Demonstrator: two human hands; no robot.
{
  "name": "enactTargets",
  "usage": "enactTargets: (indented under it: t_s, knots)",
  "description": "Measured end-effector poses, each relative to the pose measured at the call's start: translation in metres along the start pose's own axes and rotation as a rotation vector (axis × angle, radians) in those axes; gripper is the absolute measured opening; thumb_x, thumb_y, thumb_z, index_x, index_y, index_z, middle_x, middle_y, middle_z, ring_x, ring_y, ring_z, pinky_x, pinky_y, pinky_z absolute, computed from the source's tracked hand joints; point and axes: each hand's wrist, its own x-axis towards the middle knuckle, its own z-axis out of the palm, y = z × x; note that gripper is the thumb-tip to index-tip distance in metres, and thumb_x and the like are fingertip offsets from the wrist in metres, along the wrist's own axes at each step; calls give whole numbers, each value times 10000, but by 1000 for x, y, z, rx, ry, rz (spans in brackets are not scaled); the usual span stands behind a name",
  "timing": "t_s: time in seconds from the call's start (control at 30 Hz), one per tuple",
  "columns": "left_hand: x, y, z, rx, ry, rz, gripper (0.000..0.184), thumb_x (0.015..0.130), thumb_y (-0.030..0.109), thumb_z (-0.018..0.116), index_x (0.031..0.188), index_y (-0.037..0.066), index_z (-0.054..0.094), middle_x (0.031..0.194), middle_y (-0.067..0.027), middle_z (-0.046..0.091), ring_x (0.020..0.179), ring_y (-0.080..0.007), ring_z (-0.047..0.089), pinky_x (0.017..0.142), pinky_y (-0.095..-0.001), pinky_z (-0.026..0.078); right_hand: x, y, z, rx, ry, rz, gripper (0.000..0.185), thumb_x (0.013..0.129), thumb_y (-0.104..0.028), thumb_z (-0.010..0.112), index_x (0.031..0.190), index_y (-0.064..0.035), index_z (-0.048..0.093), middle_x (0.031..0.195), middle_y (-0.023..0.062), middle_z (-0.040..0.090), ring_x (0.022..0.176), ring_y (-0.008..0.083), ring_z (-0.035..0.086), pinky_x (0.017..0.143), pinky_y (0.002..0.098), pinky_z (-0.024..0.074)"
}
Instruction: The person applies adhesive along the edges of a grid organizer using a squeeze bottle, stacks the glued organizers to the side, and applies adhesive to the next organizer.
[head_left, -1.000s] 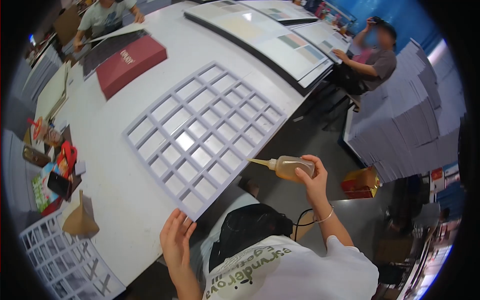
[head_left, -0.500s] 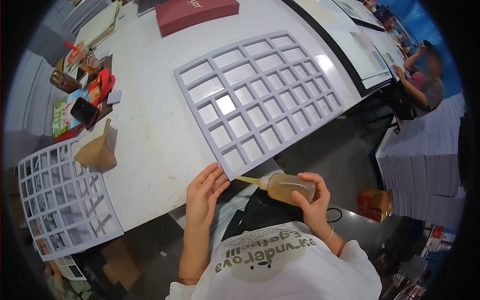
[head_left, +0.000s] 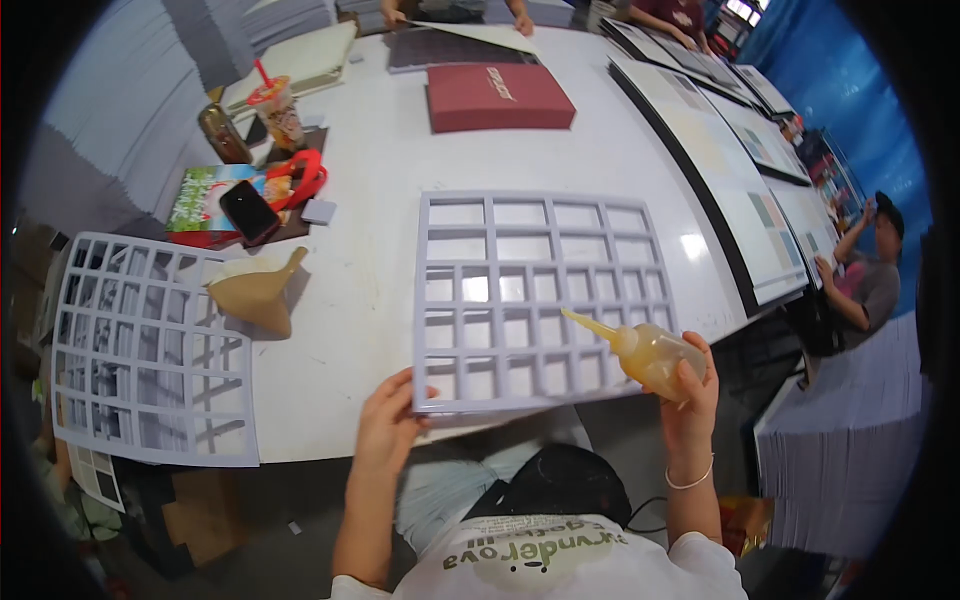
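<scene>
A pale lavender grid frame [head_left: 451, 332] with many rectangular openings lies on the white table in front of me. My left hand [head_left: 388, 420] grips its near left corner, with a fingertip showing inside the corner opening. In my right hand [head_left: 692, 385] is a squeeze bottle [head_left: 660, 358] of yellowish liquid, probably glue. The bottle is tilted, and its long yellow nozzle points up and left over the grid's near right part. I cannot tell whether the nozzle tip touches the frame.
A second grid frame [head_left: 155, 343] overhangs the table's left edge, beside a brown paper cone [head_left: 256, 297]. Farther back are a phone [head_left: 249, 212], a drink cup [head_left: 277, 115] and a red box [head_left: 500, 98]. Sample boards [head_left: 735, 215] line the right side. Other people sit or stand around the table.
My view has turned, and the grid frame now lies squarer to me. My left hand has closed on its corner. My right hand has carried the bottle from that corner to above the grid's right side.
</scene>
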Motion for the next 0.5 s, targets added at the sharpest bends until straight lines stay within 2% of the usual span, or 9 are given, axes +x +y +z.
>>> enactTargets:
  t_s: [0.07, 0.17, 0.27, 0.3, 0.4, 0.5]
  knots:
    - [-2, 19, -33, -30, 81, 153, 331, 976, 143, 531, 1265, -17, 512, 1045, -163, 646, 860, -188, 628, 672, -291, 519, 22, -1, 19, -7, -47, -11, 488, 846, -119, 691, 1267, -15, 467, 1087, 123, 591, 962, 222, 637, 732, 361, 600]
    - [-13, 38, -56, -84, 333, 406, 324, 981, 131, 518, 1271, -14, 509, 1112, -169, 622, 964, -192, 616, 763, -304, 522, 65, 16, 44, -30, -133, -47, 436, 858, -73, 675, 1253, -14, 498, 1090, 108, 582, 980, 191, 612, 759, 340, 587]
    - [-14, 22, -62, 259, 681, 674, 327, 986, 119, 510, 1288, -7, 496, 1170, -151, 599, 1057, -191, 588, 847, -318, 507, 109, 37, 86, -118, -194, -72, 439, 849, -87, 701, 1242, -18, 518, 1079, 101, 589, 991, 186, 609, 781, 337, 579]
    - [-9, 8, -69, 402, 744, 765, 270, 939, 62, 533, 1194, -23, 555, 1197, -168, 585, 1091, -253, 576, 886, -344, 481, 122, 45, 100, -136, -228, -80, 439, 845, -90, 709, 1237, -18, 524, 1073, 98, 592, 991, 183, 606, 787, 330, 572]
    - [-8, -21, -58, 936, 802, 938, 255, 883, 66, 591, 1126, -14, 592, 1152, -154, 607, 1119, -295, 560, 927, -407, 441, 165, 76, 137, -206, -302, -121, 436, 834, -99, 730, 1219, -18, 542, 1055, 92, 601, 987, 173, 598, 808, 308, 549]
    - [-2, -17, -33, 1406, 894, 1079, 253, 834, 57, 637, 1071, -28, 615, 1099, -161, 626, 1105, -325, 558, 938, -434, 422, 205, 107, 165, -303, -334, -204, 423, 824, -99, 739, 1195, -15, 555, 1043, 92, 606, 970, 166, 592, 819, 288, 527]
